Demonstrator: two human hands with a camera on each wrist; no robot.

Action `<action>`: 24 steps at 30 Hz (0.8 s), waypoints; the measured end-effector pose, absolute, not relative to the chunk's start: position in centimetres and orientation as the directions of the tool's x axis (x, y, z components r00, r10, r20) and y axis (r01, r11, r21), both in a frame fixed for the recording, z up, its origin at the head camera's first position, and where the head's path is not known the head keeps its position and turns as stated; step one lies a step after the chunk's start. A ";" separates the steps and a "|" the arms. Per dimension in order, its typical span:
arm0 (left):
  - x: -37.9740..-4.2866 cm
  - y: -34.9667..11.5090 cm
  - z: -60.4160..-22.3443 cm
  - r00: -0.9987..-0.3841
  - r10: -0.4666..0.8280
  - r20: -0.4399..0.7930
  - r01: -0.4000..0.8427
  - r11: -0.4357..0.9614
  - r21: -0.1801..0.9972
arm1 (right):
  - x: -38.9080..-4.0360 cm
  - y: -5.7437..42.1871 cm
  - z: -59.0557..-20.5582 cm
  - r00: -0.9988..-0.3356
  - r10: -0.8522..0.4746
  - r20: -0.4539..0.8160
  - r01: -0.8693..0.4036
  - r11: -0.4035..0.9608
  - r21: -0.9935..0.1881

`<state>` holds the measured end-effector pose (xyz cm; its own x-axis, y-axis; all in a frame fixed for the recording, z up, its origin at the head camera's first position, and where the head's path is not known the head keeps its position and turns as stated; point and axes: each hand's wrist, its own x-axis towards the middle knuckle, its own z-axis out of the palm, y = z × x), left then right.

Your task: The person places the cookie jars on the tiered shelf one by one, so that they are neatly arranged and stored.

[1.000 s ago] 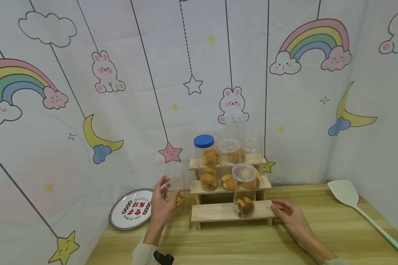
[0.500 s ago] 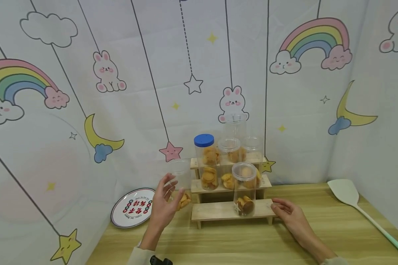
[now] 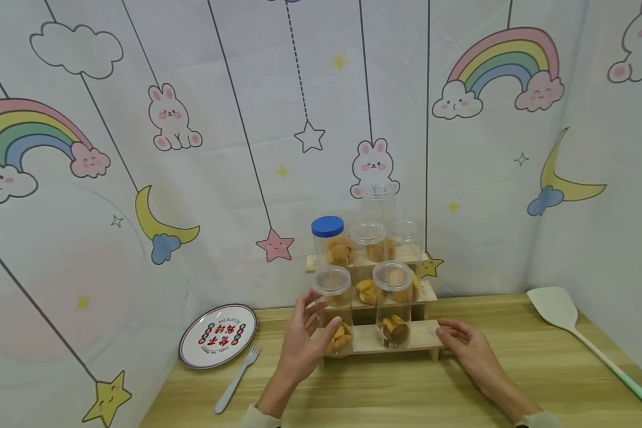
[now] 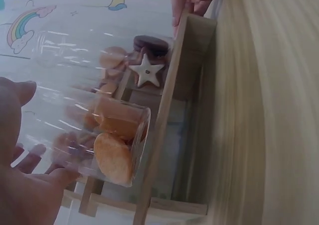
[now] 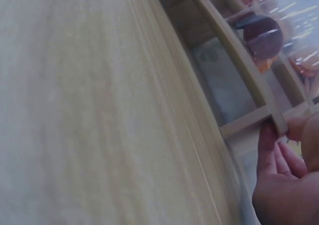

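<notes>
My left hand (image 3: pixel 299 345) grips a clear plastic jar (image 3: pixel 336 306) of cookies at the left end of the lowest step of a wooden tiered rack (image 3: pixel 365 340). In the left wrist view the jar's bottom, with a round orange cookie (image 4: pixel 113 157) against it, is right at the step's edge. Beside it on that step stands another clear jar (image 3: pixel 393 306), which holds dark cookies and a white star-shaped one (image 4: pixel 147 71). At the step's right end my right hand (image 3: pixel 473 352) pinches the board, thumb above and fingers below, as the right wrist view shows.
Several more jars fill the upper steps, one with a blue lid (image 3: pixel 327 226). A printed plate (image 3: pixel 192 345) leans at the left, near a pale fork (image 3: pixel 235 383). Along the table's right side lies a long spatula (image 3: pixel 559 309). A patterned cloth (image 3: pixel 219 178) hangs behind.
My left hand has carried the jar rightward from beside the rack to the left end of the lowest step. The fork has come into full view. My right hand stays at the step's right end.
</notes>
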<state>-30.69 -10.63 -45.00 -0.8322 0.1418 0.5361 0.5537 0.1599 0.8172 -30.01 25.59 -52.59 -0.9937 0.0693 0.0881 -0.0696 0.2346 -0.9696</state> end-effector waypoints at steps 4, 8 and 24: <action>-30.9 -9.1 -45.8 -0.814 0.115 0.570 0.581 0.121 0.805 | -30.0 25.6 -52.6 -0.994 0.066 0.091 -0.073 0.234 -0.969; -31.1 -8.0 -46.3 -0.799 0.066 0.597 0.601 0.071 0.796 | -29.9 25.6 -52.5 -0.993 0.069 0.092 -0.074 0.234 -0.969; -32.4 -7.6 -46.5 -0.747 0.057 0.663 0.645 0.305 0.701 | -29.7 26.1 -52.1 -0.995 0.055 0.078 -0.063 0.229 -0.971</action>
